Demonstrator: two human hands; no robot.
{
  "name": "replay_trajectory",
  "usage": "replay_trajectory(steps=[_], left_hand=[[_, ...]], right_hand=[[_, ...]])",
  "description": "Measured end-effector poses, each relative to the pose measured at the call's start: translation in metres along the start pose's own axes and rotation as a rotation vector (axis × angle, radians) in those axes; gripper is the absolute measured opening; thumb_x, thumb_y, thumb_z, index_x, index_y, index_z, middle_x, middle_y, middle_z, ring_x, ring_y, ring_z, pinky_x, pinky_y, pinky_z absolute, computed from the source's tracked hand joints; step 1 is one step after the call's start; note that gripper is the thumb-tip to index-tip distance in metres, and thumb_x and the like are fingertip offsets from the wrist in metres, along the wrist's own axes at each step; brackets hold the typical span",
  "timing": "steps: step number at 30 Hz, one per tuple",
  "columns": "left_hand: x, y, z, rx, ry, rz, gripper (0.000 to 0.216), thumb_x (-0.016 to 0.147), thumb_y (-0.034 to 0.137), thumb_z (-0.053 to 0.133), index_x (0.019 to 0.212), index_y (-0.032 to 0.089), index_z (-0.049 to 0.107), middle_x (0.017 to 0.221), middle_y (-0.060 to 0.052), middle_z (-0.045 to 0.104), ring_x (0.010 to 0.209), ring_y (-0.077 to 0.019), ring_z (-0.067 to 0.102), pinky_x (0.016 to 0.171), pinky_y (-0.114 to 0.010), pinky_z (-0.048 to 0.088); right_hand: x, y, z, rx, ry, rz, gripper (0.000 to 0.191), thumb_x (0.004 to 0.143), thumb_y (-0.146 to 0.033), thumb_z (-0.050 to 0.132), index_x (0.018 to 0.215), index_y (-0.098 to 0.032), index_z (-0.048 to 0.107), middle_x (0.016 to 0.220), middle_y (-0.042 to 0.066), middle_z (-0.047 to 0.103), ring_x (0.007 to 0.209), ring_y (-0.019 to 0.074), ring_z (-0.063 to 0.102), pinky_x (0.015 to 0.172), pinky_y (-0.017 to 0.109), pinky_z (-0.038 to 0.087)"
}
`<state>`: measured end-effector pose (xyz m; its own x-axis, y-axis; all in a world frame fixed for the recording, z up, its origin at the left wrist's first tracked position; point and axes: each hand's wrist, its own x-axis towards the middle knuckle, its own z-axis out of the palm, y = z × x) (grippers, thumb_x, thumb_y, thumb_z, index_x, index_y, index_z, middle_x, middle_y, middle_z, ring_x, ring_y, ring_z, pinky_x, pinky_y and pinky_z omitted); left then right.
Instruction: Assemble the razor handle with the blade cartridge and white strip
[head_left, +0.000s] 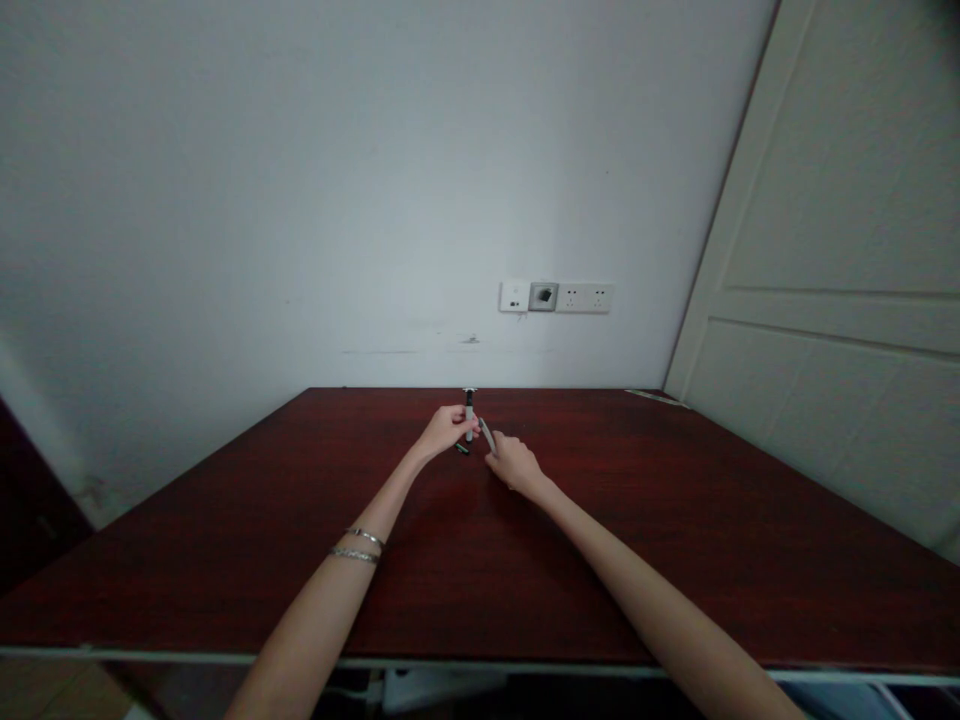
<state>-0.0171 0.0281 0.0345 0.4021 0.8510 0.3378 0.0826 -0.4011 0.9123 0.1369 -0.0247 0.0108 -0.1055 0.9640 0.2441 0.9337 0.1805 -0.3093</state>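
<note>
My left hand (pixel 448 431) pinches a slim upright stick (pixel 469 412) between thumb and fingers. Its upper part is black, its lower part pale grey, and a small pale piece crosses its top; I cannot make out its exact kind. Just to the right, my right hand (pixel 514 461) is closed around a narrow grey-white bar (pixel 487 436), which slants up and left towards the stick. Whether the two touch is too small to tell. A small dark piece with a green streak (pixel 462 449) lies on the table below the left fingers.
The dark red wooden table (pixel 262 520) reaches back to a pale wall (pixel 337 180). Sockets and switches (pixel 556 297) are set in the wall. A white panelled door (pixel 832 250) stands along the right side, with a thin pale strip (pixel 656 397) at the far right table corner.
</note>
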Motion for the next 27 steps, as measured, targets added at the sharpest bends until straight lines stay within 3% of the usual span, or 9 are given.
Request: replay_trajectory(steps=[6, 10, 12, 18, 27], left_hand=[[-0.002, -0.007, 0.001, 0.062, 0.021, 0.026, 0.015, 0.069, 0.018, 0.062, 0.081, 0.011, 0.056, 0.073, -0.005, 0.065, 0.063, -0.0135, 0.063, 0.06, -0.026, 0.049], [-0.007, -0.013, 0.002, 0.129, 0.015, 0.096, 0.015, 0.071, 0.016, 0.057, 0.085, 0.012, 0.054, 0.078, -0.005, 0.064, 0.065, -0.0124, 0.062, 0.064, -0.026, 0.049], [-0.011, -0.013, 0.005, 0.203, 0.03, 0.156, 0.015, 0.073, 0.015, 0.054, 0.088, 0.014, 0.053, 0.078, -0.003, 0.063, 0.068, -0.012, 0.061, 0.067, -0.025, 0.048], [-0.019, -0.007, 0.018, 0.466, 0.093, 0.263, 0.017, 0.077, 0.018, 0.051, 0.094, 0.017, 0.055, 0.077, -0.002, 0.062, 0.071, -0.0124, 0.059, 0.069, -0.023, 0.044], [-0.019, -0.011, 0.017, 0.431, 0.145, 0.253, 0.018, 0.076, 0.021, 0.052, 0.093, 0.016, 0.056, 0.071, 0.001, 0.061, 0.06, -0.0098, 0.055, 0.062, -0.021, 0.042]], right_hand=[[0.011, 0.029, -0.048, 0.278, 0.263, -0.117, 0.043, 0.079, -0.014, 0.044, 0.121, -0.011, 0.05, 0.089, 0.01, 0.064, 0.078, 0.0177, 0.058, 0.073, 0.028, 0.042], [0.006, 0.05, -0.075, 0.289, 0.346, -0.412, 0.043, 0.081, -0.01, 0.039, 0.122, -0.018, 0.053, 0.091, 0.007, 0.06, 0.078, 0.0153, 0.055, 0.072, 0.026, 0.041], [-0.001, 0.053, -0.082, 0.219, 0.368, -0.488, 0.05, 0.081, -0.006, 0.036, 0.125, -0.024, 0.05, 0.092, 0.006, 0.058, 0.078, 0.0147, 0.053, 0.072, 0.025, 0.04], [-0.014, 0.039, -0.076, -0.008, 0.455, -0.544, 0.06, 0.08, -0.001, 0.035, 0.131, -0.031, 0.041, 0.095, 0.006, 0.055, 0.082, 0.0166, 0.049, 0.072, 0.027, 0.035], [-0.001, 0.065, -0.066, 0.066, 0.483, -0.504, 0.056, 0.082, -0.001, 0.035, 0.127, -0.032, 0.047, 0.092, 0.004, 0.055, 0.081, 0.0152, 0.049, 0.073, 0.028, 0.032]])
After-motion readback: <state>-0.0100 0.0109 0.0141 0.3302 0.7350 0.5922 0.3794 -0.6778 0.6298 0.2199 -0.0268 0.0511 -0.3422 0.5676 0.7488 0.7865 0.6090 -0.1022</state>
